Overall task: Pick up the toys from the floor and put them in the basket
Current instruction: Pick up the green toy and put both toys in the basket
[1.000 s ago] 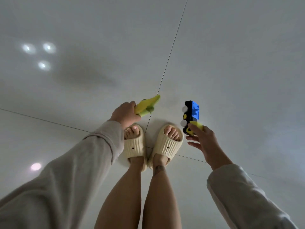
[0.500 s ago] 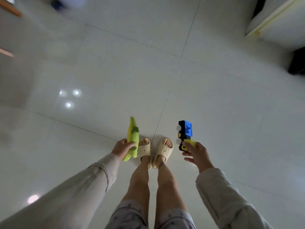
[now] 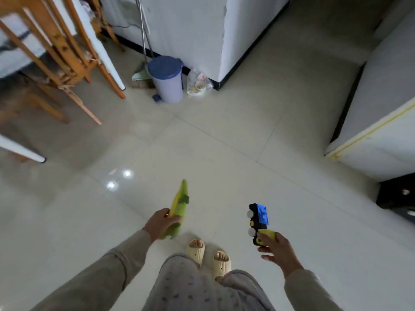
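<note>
Two toys are up off the floor: the green-and-yellow plush toy (image 3: 179,207) is in the left hand (image 3: 160,223), and the blue, black and yellow toy truck (image 3: 258,223) is in the right hand (image 3: 277,248). The plush points up and away from the body, its lower end hanging past the fist; the truck stands on end, white wheels facing left, its yellow rear tucked into the palm. The left hand is wrapped around the plush's lower body, fingers (image 3: 174,219) closed over the soft fabric. The right hand grips more loosely, thumb and upper fingers pinching the truck's yellow end while the lower fingers splay free beneath. By the look of it the pickup is done and this is the carry, both hands loaded above the pale tiled floor (image 3: 224,164), slippers (image 3: 208,254) planted just below. No basket is in view here: only a blue-lidded pedal bin (image 3: 167,79) against the white wall, a wooden chair (image 3: 56,52) at upper left and a white cabinet (image 3: 377,122) to the right. So the next move calls for turning to find the basket, walking over, and releasing each toy inside; that lighter hold on the truck could slip, I'd judge, if the arm swings.
</note>
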The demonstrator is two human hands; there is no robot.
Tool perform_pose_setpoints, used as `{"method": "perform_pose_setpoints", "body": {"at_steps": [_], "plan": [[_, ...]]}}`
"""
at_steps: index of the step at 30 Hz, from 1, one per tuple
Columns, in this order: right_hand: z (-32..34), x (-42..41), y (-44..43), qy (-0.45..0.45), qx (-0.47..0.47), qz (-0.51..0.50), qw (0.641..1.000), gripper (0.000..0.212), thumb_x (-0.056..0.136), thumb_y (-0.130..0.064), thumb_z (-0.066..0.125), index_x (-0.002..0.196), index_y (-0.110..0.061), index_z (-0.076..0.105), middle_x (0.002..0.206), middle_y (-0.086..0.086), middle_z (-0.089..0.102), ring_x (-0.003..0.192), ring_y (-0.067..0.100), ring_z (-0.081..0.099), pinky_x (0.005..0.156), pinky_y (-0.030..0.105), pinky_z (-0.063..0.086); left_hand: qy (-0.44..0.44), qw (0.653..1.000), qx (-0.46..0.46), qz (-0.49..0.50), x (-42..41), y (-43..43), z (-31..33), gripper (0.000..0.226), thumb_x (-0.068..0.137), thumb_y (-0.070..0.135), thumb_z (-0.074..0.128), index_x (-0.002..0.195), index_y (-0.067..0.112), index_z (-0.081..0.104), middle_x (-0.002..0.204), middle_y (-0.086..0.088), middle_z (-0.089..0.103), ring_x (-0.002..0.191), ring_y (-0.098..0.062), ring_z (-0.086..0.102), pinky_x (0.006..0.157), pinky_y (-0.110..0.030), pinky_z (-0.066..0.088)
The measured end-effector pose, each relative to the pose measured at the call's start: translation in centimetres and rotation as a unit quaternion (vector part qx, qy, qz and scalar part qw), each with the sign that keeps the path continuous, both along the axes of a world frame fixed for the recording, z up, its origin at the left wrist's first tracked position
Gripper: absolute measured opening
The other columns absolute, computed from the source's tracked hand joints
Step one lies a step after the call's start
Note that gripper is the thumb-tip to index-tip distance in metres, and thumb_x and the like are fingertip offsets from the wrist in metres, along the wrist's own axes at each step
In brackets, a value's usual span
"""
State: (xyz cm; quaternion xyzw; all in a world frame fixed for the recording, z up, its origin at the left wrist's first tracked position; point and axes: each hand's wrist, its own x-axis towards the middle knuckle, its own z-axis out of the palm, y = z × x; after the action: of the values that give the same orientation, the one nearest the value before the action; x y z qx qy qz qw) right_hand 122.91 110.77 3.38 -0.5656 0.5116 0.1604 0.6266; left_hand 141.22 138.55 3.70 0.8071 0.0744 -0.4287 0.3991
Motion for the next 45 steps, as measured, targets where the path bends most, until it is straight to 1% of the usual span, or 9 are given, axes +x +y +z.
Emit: {"method": "perform_pose_setpoints", "body": {"at_steps": [5,9,12,15,22,28,31,39,45], "plan": [[-0.7,-2.1,-1.0,0.019,-0.013,0.066,0.998,0.012,0.084,-0.013,0.067,0.087,-0.009,0.056,0.075,0.012,0.063,0.063,0.024,0.058,0.055,0.029,0.047,0.026,0.981,0.006,0.193,-7.1,3.8,-1.5,0.015,0.083,0.013,0.065,0.07,0.01,0.057,0.069,-0.008,0.056,0.058,-0.02,0.05,0.052,-0.026,0.039],[-1.9,-3.4,-1.4,0.05,-0.055,0.148,0.986,0.022,0.082,-0.014,0.07,0.097,-0.004,0.056,0.081,0.015,0.062,0.067,0.028,0.059,0.057,0.031,0.047,0.029,0.953,0.012,0.3,-13.5,6.1,-2.5,0.017,0.085,0.013,0.062,0.069,0.009,0.056,0.07,-0.008,0.055,0.058,-0.019,0.046,0.052,-0.025,0.036],[-2.3,-2.7,-0.7,0.066,-0.039,0.212,0.974,0.029,0.082,-0.016,0.07,0.104,-0.004,0.057,0.097,0.019,0.062,0.082,0.032,0.062,0.064,0.035,0.05,0.036,0.94,0.013,0.34,-17.4,7.4,-1.9,0.023,0.077,0.024,0.067,0.087,0.003,0.062,0.079,-0.012,0.058,0.065,-0.023,0.049,0.055,-0.026,0.038],[-2.7,-0.2,1.0,0.089,-0.004,0.277,0.957,0.033,0.083,-0.017,0.069,0.11,-0.002,0.056,0.107,0.02,0.061,0.09,0.034,0.062,0.067,0.037,0.049,0.023,0.904,0.032,0.426,-21.0,9.4,-1.3,0.048,0.061,0.036,0.062,0.098,0.006,0.062,0.086,-0.014,0.063,0.07,-0.026,0.054,0.054,-0.026,0.04],[-1.7,10.0,9.2,0.035,-0.026,0.499,0.865,0.03,0.086,-0.02,0.065,0.11,-0.003,0.057,0.082,0.008,0.065,0.07,0.023,0.06,0.061,0.031,0.049,0.023,0.792,0.077,0.605,-27.8,13.1,-2.5,0.031,0.084,0.013,0.064,0.112,0.003,0.055,0.109,-0.023,0.061,0.087,-0.03,0.056,0.058,-0.029,0.041],[-0.8,17.1,18.3,-0.006,-0.017,0.572,0.82,0.029,0.087,-0.023,0.063,0.111,-0.008,0.056,0.092,0.01,0.065,0.076,0.023,0.062,0.065,0.031,0.051,0.062,0.73,0.074,0.677,-28.7,15.5,-4.6,0.034,0.085,0.012,0.063,0.116,0.0,0.056,0.116,-0.024,0.059,0.102,-0.037,0.057,0.073,-0.034,0.042],[-1.2,19.2,22.6,-0.002,-0.02,0.595,0.804,0.03,0.086,-0.024,0.063,0.111,-0.009,0.055,0.093,0.01,0.065,0.078,0.024,0.063,0.069,0.032,0.052,0.069,0.705,0.06,0.704,-27.5,18.1,-5.7,0.032,0.085,0.013,0.062,0.114,-0.001,0.058,0.116,-0.025,0.06,0.091,-0.032,0.055,0.065,-0.031,0.042],[-1.5,23.7,32.8,0.037,-0.055,0.651,0.756,0.028,0.087,-0.022,0.063,0.109,-0.007,0.055,0.086,0.007,0.066,0.075,0.023,0.062,0.067,0.032,0.052,0.071,0.748,0.039,0.659,-20.3,30.0,-2.7,0.046,0.059,0.04,0.057,0.092,0.008,0.06,0.098,-0.017,0.063,0.085,-0.029,0.056,0.058,-0.03,0.039],[-1.2,28.1,38.6,0.044,-0.065,0.651,0.755,0.024,0.087,-0.022,0.062,0.105,-0.007,0.056,0.089,0.013,0.065,0.077,0.027,0.06,0.066,0.032,0.049,0.03,0.766,0.037,0.641,-15.0,38.4,-1.0,0.029,0.073,0.034,0.064,0.09,0.011,0.059,0.091,-0.012,0.062,0.083,-0.026,0.055,0.062,-0.03,0.039]]}}
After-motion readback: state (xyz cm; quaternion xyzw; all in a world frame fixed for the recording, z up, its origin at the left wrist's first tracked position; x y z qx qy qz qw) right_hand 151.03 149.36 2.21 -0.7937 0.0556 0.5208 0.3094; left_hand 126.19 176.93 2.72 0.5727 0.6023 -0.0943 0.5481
